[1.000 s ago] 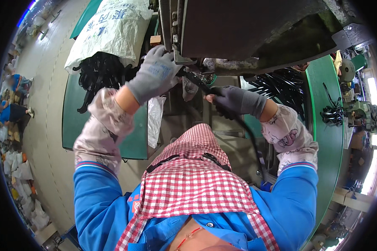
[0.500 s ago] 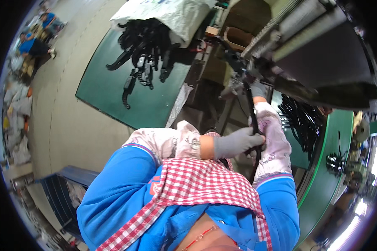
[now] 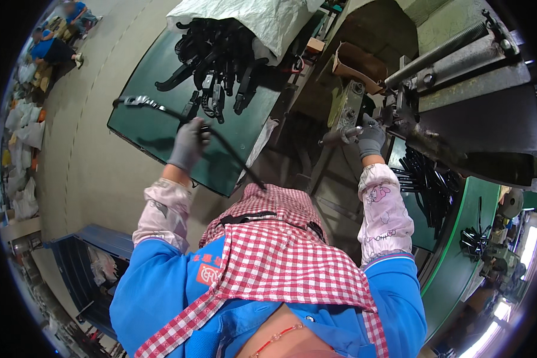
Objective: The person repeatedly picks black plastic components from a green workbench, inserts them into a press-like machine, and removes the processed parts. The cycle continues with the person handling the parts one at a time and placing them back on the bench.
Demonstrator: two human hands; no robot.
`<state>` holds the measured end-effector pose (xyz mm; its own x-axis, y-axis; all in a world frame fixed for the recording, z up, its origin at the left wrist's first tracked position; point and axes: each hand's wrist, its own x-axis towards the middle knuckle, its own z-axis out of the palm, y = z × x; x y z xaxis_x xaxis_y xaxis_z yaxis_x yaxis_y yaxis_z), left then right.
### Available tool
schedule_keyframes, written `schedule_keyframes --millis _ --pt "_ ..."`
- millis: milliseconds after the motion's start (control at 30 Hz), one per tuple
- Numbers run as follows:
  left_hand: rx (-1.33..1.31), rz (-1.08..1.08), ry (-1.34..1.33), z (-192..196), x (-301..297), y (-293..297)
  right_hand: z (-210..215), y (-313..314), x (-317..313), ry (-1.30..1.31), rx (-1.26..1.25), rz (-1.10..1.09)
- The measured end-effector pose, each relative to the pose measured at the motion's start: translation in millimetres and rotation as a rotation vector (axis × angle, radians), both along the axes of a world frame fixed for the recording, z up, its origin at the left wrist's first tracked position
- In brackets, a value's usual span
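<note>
Gripped in my gloved left hand is a long black rod with a silver-and-black, toothed-looking head. It slants above the front of a green table, its head out past the left edge and its thin end toward my apron. Behind the hand lies a heap of curved black parts, some with silver pieces. My gloved right hand is at the metal machine, beside a metal cylinder. Its fingers are curled in against the machine; what they hold is hidden.
A white sack leans over the heap. An open brown carton sits behind the machine. Many black rods lie right of my right arm, near another green table. A blue bin stands lower left; people are far left.
My left hand has swung from beside my right forearm out to the left, over the green table, carrying the black rod. My right hand stays at the machine.
</note>
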<state>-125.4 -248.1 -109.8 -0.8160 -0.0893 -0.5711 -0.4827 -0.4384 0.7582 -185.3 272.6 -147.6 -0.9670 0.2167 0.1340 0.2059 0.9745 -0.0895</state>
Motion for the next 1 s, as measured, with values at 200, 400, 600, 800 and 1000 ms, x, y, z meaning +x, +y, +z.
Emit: schedule_keyframes --millis 200,400,600,800,1000 --pt "-1.116 -0.464 -0.201 16 -15 -56 -12 37 17 0.101 -0.359 -0.005" --pt "-1.866 -0.703 -0.094 -18 -65 -52 117 -35 82 0.267 -1.384 0.418" --pt "-1.585 -0.37 0.118 -29 -93 -70 206 -63 81 -0.033 -1.502 0.151" --pt "-0.798 -0.203 0.716 41 -63 -7 183 -57 51 -0.034 -0.897 0.417" --pt "-0.518 -0.343 0.627 82 17 141 152 -51 38 0.059 -0.697 0.525"
